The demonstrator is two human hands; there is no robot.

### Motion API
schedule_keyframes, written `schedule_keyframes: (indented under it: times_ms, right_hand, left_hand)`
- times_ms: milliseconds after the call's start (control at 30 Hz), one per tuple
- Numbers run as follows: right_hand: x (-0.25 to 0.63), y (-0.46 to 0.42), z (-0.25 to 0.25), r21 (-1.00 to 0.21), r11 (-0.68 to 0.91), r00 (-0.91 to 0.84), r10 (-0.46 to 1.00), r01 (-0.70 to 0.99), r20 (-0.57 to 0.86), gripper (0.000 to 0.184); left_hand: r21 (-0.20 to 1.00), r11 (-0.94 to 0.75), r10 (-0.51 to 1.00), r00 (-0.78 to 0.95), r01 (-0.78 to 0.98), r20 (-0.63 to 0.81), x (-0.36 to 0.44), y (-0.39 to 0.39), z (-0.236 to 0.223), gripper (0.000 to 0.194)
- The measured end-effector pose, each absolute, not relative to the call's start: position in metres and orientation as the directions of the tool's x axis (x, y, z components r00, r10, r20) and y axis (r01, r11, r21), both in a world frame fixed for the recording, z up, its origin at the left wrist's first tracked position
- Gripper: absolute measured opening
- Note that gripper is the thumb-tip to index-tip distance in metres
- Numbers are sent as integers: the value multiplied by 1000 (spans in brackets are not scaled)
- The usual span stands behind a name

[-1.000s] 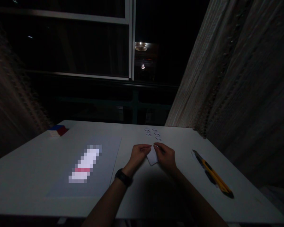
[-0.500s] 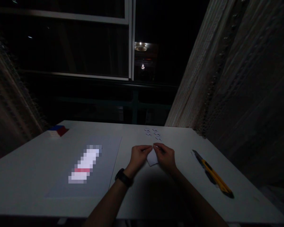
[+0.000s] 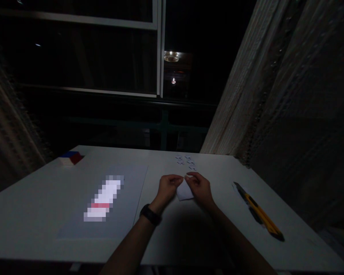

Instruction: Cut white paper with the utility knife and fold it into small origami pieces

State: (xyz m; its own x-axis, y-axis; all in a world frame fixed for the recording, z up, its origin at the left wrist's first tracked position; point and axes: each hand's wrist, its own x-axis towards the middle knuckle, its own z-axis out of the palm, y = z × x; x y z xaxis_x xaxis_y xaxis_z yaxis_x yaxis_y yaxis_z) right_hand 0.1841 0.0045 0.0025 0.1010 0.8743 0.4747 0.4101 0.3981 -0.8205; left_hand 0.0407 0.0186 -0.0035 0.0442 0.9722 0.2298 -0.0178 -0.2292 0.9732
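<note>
Between my hands is a small white piece of paper [image 3: 185,192], its lower part showing below my fingers. My left hand [image 3: 167,191], with a black watch on the wrist, pinches its top edge between thumb and index finger. From the other side my right hand [image 3: 200,190] closes thumb and fingertips on the same edge, close to the left fingertips. The exact fold of the paper at the fingertips is too small and dark to make out. Just beyond my hands, several small paper pieces with dark marks [image 3: 190,162] lie in two columns.
A yellow and black utility knife [image 3: 260,214] lies at right on the white table [image 3: 218,244]. At left is a large paper sheet [image 3: 129,210] with a bright blurred-out object [image 3: 104,196] on it. A blue, red and white block [image 3: 71,157] sits far left. Curtains [image 3: 232,84] flank a dark window.
The small paper has turned a little between my fingers, so its lower edge now shows wider and flatter. My right index finger has lifted slightly. The objects on the table have stayed put.
</note>
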Motion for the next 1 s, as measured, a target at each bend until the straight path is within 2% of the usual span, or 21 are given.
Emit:
schedule_keyframes:
  times_ms: [133,333,733,900,1000]
  right_hand:
    - [187,9,2,-835,390,89,886,389,456,31]
    - [185,10,2,-861,378,116,892,340,438,29]
    - [185,11,-1,-883,320,139,913,343,385,32]
    - [187,14,-4,-926,291,86,944,242,319,32]
    - [189,15,-6,-942,244,115,954,231,275,30]
  left_hand:
    - [955,-277,961,33,107,275,41,21,-7,17]
    - [941,-273,962,27,199,273,40,19,-5,15]
    - [907,-316,947,39,279,318,40,13,1,16]
    - [897,-312,948,39,311,316,40,12,2,15]
    - [903,-310,950,55,295,308,40,12,2,14]
